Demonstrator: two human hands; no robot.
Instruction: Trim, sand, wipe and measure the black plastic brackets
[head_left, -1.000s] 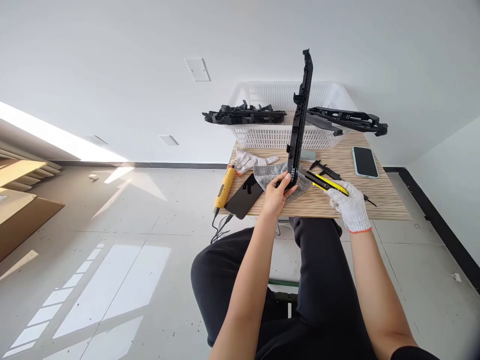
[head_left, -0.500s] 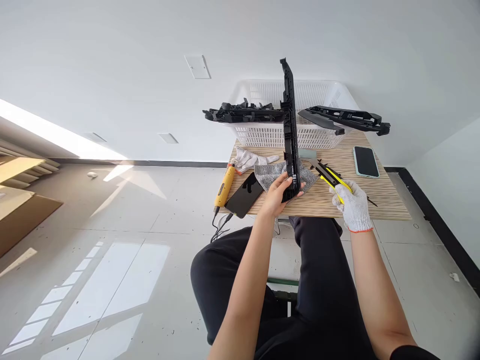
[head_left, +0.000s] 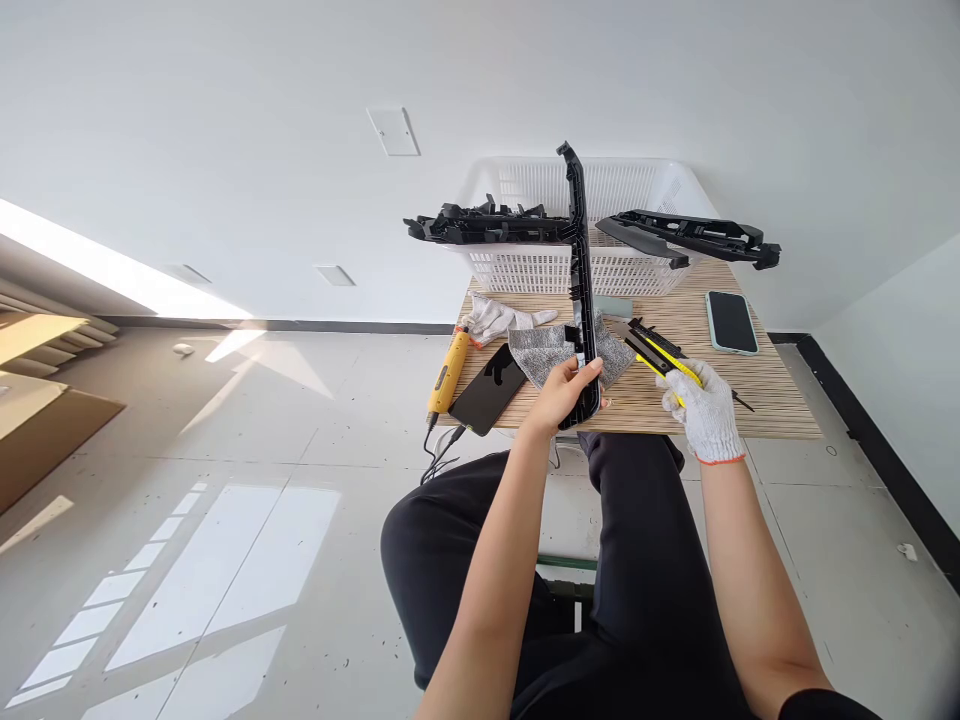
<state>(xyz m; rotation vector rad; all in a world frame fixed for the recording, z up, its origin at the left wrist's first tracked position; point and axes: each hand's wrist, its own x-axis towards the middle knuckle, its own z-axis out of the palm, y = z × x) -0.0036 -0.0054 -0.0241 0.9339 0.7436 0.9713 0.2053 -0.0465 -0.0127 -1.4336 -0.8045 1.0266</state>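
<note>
White wall (head_left: 225, 120) fills the top of the head view, with a striped table (head_left: 784, 405) at center right and a white basket (head_left: 517, 272) at its back edge. Just below the frame's middle, the bare left hand (head_left: 562, 395) is closed on the lower end of a black strip (head_left: 579, 230) — thumb across its front, fingertips showing past its right edge. From that grip, the strip rises well above the fingers, its upper end in front of the basket. Right of center, the gloved right hand (head_left: 701, 410) has its fingers curled round a yellow knife (head_left: 664, 362), blade pointing up and left — apart from the strip. Behind the strip's lower part lies a gray cloth (head_left: 536, 350); a caliper (head_left: 660, 338) lies behind the knife.
</note>
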